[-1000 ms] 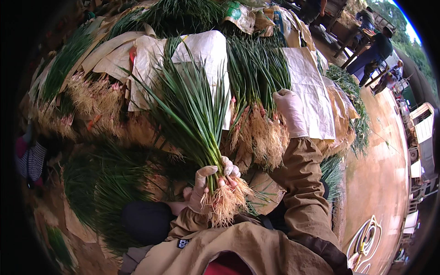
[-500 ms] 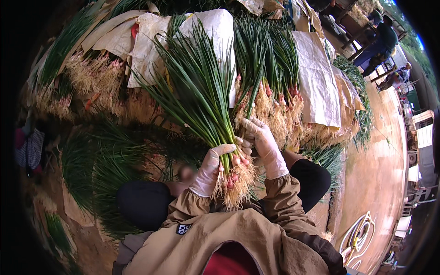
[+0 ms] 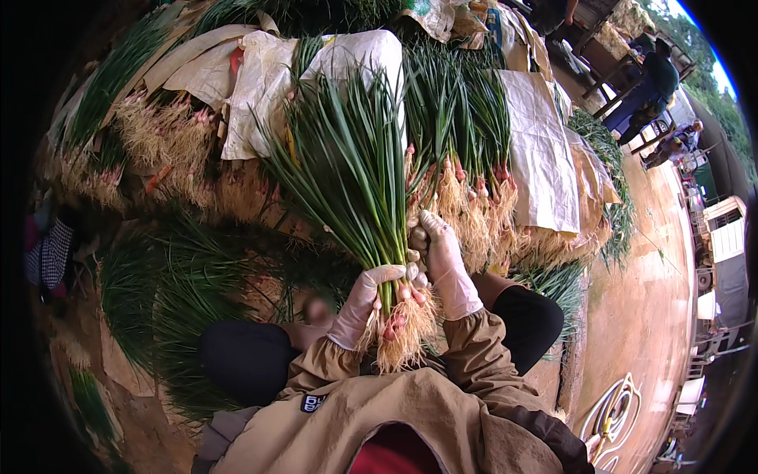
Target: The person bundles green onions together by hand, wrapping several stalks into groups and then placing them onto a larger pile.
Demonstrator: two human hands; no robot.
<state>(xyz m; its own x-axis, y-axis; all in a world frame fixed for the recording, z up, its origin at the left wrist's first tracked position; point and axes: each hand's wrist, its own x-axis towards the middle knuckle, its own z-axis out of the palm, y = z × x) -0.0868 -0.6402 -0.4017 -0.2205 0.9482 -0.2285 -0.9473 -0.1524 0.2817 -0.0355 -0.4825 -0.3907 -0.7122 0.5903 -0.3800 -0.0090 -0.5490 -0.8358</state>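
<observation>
Scallions (image 3: 355,189) in a bunch, with long green leaves, pink bulbs and pale roots, are held upright above the lap, clamped by the left hand (image 3: 365,304) and the right hand (image 3: 444,261).

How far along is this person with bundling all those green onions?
Done: rows of green onions with pale roots already lie on the white sacks. In hand: the gloved left hand grips a bunch of long green onions near its roots; the gloved right hand presses against it. Left: loose greens lie on the ground.
</observation>
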